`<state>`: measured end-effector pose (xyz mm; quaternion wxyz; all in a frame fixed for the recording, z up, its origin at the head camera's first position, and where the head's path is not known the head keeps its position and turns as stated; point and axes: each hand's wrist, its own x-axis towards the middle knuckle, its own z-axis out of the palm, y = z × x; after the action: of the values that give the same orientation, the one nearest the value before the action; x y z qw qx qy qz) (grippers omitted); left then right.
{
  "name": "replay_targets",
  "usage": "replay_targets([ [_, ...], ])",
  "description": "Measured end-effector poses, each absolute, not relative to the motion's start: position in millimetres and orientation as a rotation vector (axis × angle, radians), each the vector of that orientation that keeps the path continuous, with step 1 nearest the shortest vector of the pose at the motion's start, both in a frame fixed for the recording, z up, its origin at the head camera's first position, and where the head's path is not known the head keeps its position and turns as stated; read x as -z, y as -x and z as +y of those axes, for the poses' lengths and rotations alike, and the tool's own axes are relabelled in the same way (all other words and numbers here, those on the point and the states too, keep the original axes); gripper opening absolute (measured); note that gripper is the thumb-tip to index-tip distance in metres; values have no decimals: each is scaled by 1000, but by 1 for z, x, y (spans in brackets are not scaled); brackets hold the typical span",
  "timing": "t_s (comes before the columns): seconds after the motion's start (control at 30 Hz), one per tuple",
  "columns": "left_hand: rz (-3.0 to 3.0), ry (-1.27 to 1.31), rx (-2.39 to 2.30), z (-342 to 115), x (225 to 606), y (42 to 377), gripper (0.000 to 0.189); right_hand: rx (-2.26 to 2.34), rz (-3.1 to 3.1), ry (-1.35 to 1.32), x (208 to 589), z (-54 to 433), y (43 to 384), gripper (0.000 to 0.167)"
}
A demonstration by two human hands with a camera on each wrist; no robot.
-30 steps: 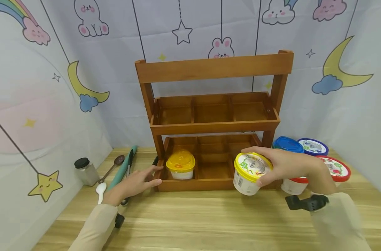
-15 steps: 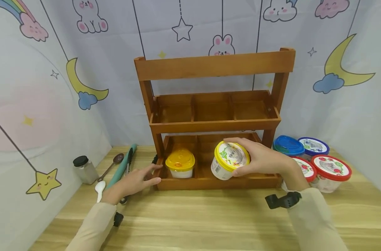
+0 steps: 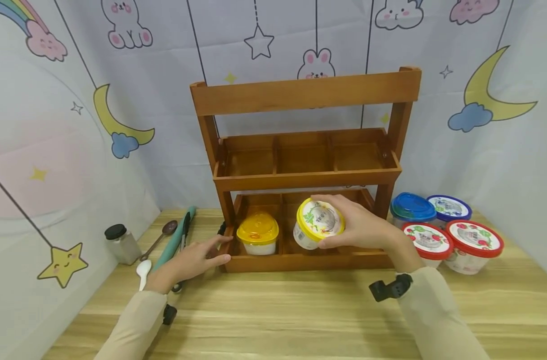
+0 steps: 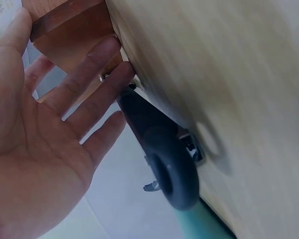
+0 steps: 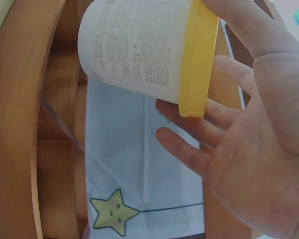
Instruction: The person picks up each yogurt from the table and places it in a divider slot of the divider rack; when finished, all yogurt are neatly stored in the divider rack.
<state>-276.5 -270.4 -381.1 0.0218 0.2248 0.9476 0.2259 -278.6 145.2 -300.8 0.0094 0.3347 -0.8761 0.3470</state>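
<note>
A white tub with a yellow lid point(image 3: 319, 220) is tilted over the middle of the lower tier of the wooden rack point(image 3: 307, 178). My right hand point(image 3: 361, 225) grips it by the lid, thumb at the front and fingers behind; the right wrist view shows the tub's printed side point(image 5: 134, 47). Another yellow-lidded tub point(image 3: 258, 234) sits in the lower left compartment. My left hand point(image 3: 190, 261) touches the rack's lower left end with fingers extended. In the left wrist view its fingers lie against the brown wood point(image 4: 72, 35).
Right of the rack stand two red-lidded tubs point(image 3: 473, 245) and two blue-lidded ones point(image 3: 413, 207). On the left lie a brown spoon point(image 3: 165, 231), a white spoon point(image 3: 143, 270) and a teal-handled utensil point(image 3: 176, 242). A black-capped jar point(image 3: 122, 245) stands beside them.
My right hand has carried the yellow-lidded tub leftward and slightly up, from the rack's right end to over its middle. My left hand has stayed at the rack's left end.
</note>
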Motion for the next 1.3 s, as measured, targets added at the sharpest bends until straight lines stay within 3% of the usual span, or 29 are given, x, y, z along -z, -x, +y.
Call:
replay_targets([
  [1.3, 2936, -736, -713, -269, 380, 275, 57, -1001, -2800, -989, 339, 133, 299, 85],
])
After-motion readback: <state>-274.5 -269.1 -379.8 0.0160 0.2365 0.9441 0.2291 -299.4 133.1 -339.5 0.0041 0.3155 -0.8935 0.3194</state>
